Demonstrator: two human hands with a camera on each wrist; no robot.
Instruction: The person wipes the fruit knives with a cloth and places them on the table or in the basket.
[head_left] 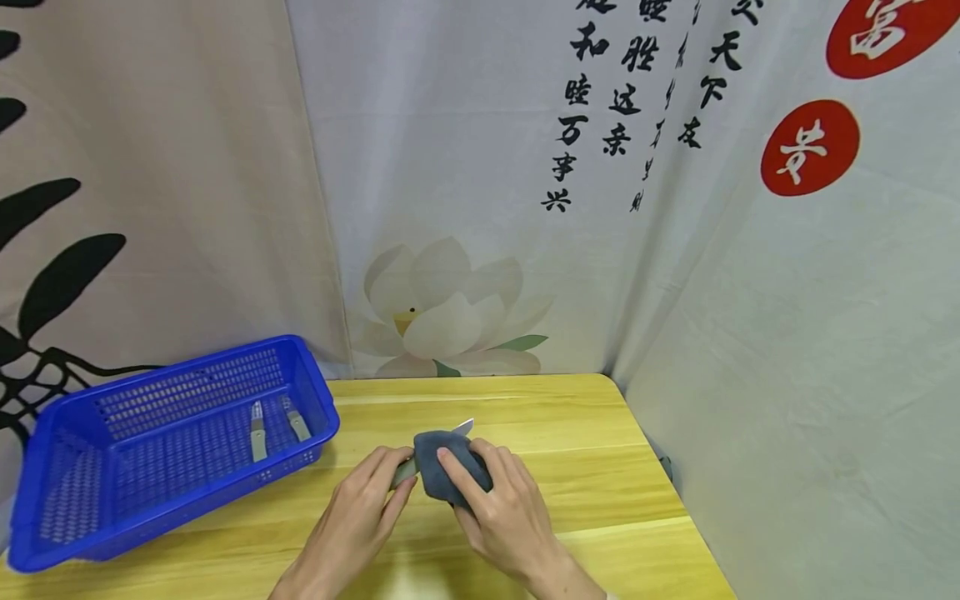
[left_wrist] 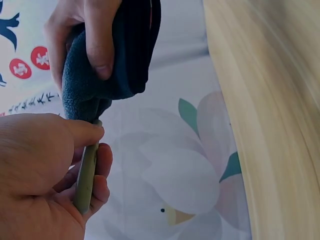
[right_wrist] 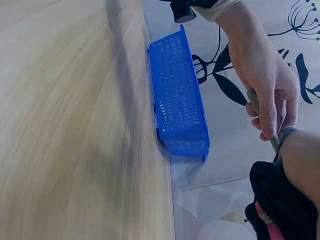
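Note:
My left hand [head_left: 352, 512] pinches the pale green handle of a small knife [head_left: 405, 472], thumb along one side and fingers along the other in the left wrist view. A dark blue-grey cloth [head_left: 431, 454] is folded around the blade, and my right hand [head_left: 517, 512] grips it, index finger laid over the top. The metal tip sticks out beyond the cloth's far edge in the head view. Most of the blade is hidden by the cloth. A pink patch shows on the cloth [right_wrist: 260, 180] in the right wrist view. Both hands are above the table.
A blue perforated basket [head_left: 187, 506] stands on the left of the wooden table [head_left: 600, 467]. Inside it lie two small tools with pale green handles, one a light-handled tool [head_left: 258, 442] near the front wall. Printed curtains [head_left: 465, 167] hang behind and to the right.

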